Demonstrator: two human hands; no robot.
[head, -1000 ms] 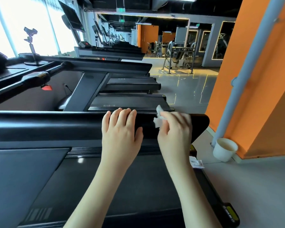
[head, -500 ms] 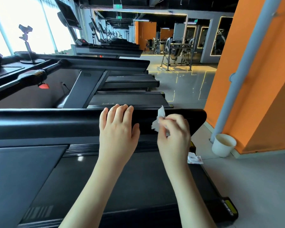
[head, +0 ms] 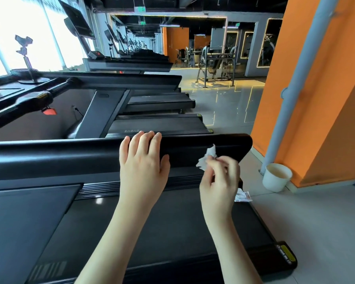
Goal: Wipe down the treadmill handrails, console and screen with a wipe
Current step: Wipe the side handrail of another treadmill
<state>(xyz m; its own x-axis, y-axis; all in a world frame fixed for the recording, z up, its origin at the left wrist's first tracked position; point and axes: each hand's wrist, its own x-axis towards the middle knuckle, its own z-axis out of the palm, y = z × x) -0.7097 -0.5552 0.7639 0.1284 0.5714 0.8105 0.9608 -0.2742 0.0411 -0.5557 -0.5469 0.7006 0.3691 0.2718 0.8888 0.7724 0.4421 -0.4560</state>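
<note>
A black treadmill handrail (head: 59, 158) runs across the middle of the head view and ends in a rounded tip at the right. My left hand (head: 141, 162) rests on top of it, fingers laid over its far edge and thumb against the near face. My right hand (head: 219, 181) pinches a crumpled white wipe (head: 206, 158) just in front of the rail's near face, close to its right end. Whether the wipe touches the rail is unclear. Below my arms lies the dark treadmill belt (head: 162, 222).
A white paper cup (head: 277, 177) stands on the floor by a grey pipe (head: 295, 78) and the orange wall. A torn wrapper (head: 243, 196) lies at the deck's right edge. More treadmills (head: 152, 107) line up beyond the rail.
My right hand has drawn back from the top of the rail toward me and lower, taking the wipe with it. The left hand stays on the rail.
</note>
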